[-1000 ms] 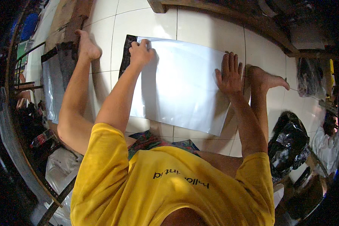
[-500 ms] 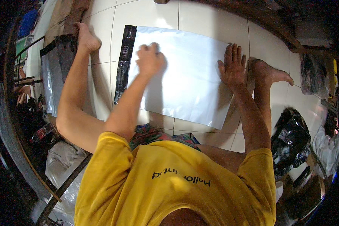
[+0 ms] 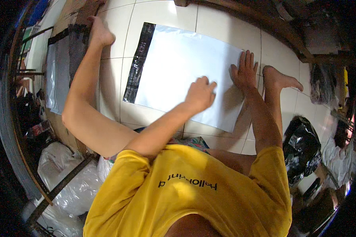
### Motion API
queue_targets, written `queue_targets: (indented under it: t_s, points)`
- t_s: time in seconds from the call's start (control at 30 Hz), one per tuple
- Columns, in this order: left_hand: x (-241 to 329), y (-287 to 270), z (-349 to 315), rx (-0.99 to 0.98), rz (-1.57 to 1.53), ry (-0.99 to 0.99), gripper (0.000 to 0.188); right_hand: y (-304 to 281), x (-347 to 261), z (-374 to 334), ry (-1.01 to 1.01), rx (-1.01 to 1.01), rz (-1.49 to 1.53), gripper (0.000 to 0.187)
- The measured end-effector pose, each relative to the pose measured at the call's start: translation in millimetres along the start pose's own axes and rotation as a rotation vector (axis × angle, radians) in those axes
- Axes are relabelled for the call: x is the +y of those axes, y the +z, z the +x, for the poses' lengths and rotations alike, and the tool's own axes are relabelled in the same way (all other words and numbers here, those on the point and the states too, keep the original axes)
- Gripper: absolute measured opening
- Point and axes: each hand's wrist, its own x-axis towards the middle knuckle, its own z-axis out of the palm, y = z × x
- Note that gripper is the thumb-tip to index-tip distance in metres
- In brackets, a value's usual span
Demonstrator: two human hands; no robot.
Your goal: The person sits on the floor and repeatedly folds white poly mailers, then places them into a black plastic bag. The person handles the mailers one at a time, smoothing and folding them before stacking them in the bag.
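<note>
A white plastic mailing bag (image 3: 172, 67) lies flat on the floor between my legs, with a black strip (image 3: 139, 65) along its left end. My left hand (image 3: 201, 94) is over the lower right part of the bag, fingers curled under. Whatever those fingers hold, if anything, is hidden from view. At the bag's right edge my right hand (image 3: 245, 73) rests flat with its fingers stretched out, partly on the bag and partly beyond it.
Grey plastic bags (image 3: 61, 75) with a dark end lie beyond my left leg. Clear plastic (image 3: 67, 177) is heaped at lower left. A black plastic bag (image 3: 302, 146) sits by my right side. Wooden beams (image 3: 265, 25) cross the far right.
My left hand has swept from the bag's left part toward its lower right. My right hand stays at the right edge. The whole view has shifted slightly.
</note>
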Motion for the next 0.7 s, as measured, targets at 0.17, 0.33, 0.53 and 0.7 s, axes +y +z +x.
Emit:
queue_targets:
  t_s: [0.17,0.33,0.53,0.7]
  points:
    - [-30,-4,-22,0.139,0.082,-0.292,0.039,-3,-2,-5,-0.025,0.025,0.035,0.077]
    - [-132,-46,-79,0.259,0.117,-0.427,0.051,7,1,-6,-0.050,0.094,0.090,0.076]
    - [-120,-56,-91,0.120,0.163,-0.166,0.054,-10,3,-7,-0.024,0.011,-0.051,0.074]
    - [-74,-43,-117,-0.118,0.401,0.405,0.042,-48,-51,-51,-0.274,0.084,0.284,0.054]
